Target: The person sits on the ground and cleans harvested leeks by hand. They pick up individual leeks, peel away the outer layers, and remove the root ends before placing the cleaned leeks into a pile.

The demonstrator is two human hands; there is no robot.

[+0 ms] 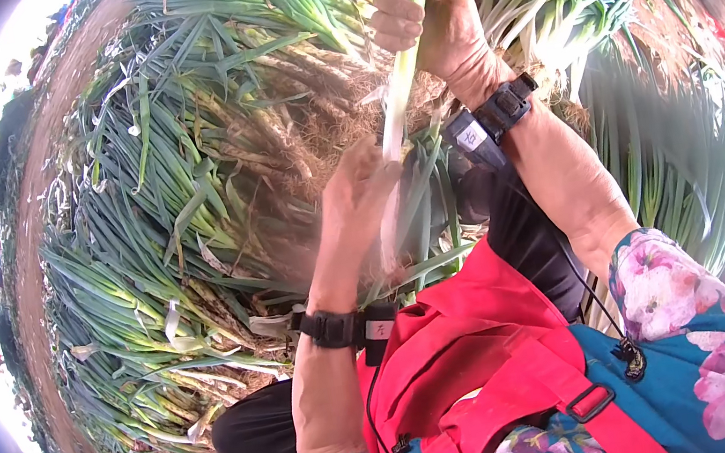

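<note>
A long green onion (pixel 405 67) with a white stem slants across the middle of the view. My right hand (pixel 433 23) is closed around its green upper part, near the top edge. Lower down, my left hand (pixel 362 180) has its fingers at the white stem, and the motion blur there hides the exact grip. The stem's lower end and roots look blurred just past that hand. Behind both hands lie heaped green onions (pixel 207 187) with brown, tangled roots.
At the upper right lies a bunch of onions with clean white stems (pixel 537 28). More long green leaves (pixel 671 156) spread at the right. A red apron (pixel 464 331) covers my lap, and my dark-trousered knee (pixel 255 425) is beside the left heap. Bare soil (pixel 36 228) borders the heap.
</note>
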